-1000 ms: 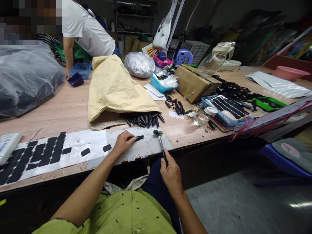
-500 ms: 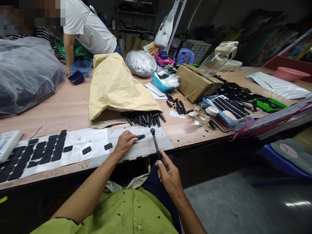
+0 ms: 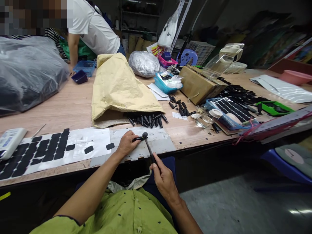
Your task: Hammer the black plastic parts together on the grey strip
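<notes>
My left hand (image 3: 126, 143) pinches a slim black piece (image 3: 136, 138) against the grey board (image 3: 161, 142) at the table's front edge. A small hammer (image 3: 149, 149) with a round dark head and black handle is gripped in my right hand (image 3: 164, 178). Its head is over the end of the black piece; whether the two touch I cannot tell. Just behind the board, several black tapered pieces (image 3: 146, 120) lie heaped at the mouth of a yellow paper sack (image 3: 122, 86).
Left of the board lies a white sheet (image 3: 101, 135) with black rounded patches, beside a white box (image 3: 12, 139). A cardboard box (image 3: 197, 84), a blue basket (image 3: 226, 118) and a clear jug (image 3: 219, 61) stand right. A co-worker (image 3: 97, 32) leans over the table at back left.
The hammer has swung left and slightly down, from beside the black piece to over its end. My left hand keeps hold of the piece. The whole view has shifted slightly.
</notes>
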